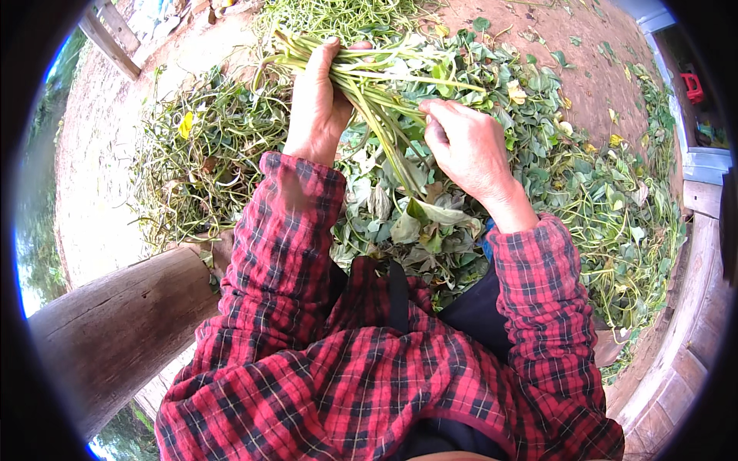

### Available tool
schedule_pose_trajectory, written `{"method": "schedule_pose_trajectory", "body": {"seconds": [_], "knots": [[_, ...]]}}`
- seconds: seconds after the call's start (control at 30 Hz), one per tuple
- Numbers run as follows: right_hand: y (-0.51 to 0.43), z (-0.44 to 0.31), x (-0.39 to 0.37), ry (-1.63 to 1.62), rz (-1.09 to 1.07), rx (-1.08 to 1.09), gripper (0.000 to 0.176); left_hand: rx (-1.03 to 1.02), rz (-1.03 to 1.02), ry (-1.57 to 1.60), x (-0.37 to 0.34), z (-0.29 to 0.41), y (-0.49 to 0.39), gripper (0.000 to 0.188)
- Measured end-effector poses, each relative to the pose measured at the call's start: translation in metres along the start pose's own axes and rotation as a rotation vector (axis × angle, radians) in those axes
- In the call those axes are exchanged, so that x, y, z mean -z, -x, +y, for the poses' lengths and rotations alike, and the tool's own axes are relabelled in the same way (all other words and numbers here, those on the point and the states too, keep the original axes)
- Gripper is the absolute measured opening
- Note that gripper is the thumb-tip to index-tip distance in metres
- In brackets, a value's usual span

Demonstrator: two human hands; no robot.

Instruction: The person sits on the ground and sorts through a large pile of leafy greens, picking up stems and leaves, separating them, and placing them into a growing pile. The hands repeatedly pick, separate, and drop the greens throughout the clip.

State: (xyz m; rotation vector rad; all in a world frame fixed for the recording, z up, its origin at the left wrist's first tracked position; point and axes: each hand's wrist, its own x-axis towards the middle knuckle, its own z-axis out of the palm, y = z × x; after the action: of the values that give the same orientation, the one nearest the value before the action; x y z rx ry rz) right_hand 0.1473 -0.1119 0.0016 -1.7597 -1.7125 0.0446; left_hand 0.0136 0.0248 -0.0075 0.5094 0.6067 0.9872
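Observation:
My left hand (323, 95) grips a bundle of long green leaf stems (369, 80), thumb across the top. The stems fan out to the right and downward, and a few hang below with wilted leaves (426, 222) at their ends. Just right of the bundle, my right hand (470, 141) has its thumb and bent fingers at the tips of some stems. Its fingertips appear to pinch a stem end, though the contact is partly hidden. Beneath both hands lies a heap of cut leafy vines (375, 201).
A tangle of stripped stems (213, 155) lies on the left, with more stems (346, 14) at the far side. Leafy vines (611, 230) spread to the right over bare earth (576, 75). A thick wooden post (127, 328) stands at my left. At far right is a red plastic object (692, 87).

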Motion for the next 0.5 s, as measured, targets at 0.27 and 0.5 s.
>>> {"method": "schedule_pose_trajectory", "body": {"seconds": [0.27, 0.5], "knots": [[-0.003, 0.012, 0.011, -0.084, 0.043, -0.132, 0.016, 0.044, 0.028, 0.073, -0.006, 0.003, 0.004, 0.021], [-0.006, 0.048, 0.036, -0.003, 0.197, -0.280, 0.024, -0.080, 0.086, 0.363, 0.029, 0.027, -0.019, 0.015]]}}
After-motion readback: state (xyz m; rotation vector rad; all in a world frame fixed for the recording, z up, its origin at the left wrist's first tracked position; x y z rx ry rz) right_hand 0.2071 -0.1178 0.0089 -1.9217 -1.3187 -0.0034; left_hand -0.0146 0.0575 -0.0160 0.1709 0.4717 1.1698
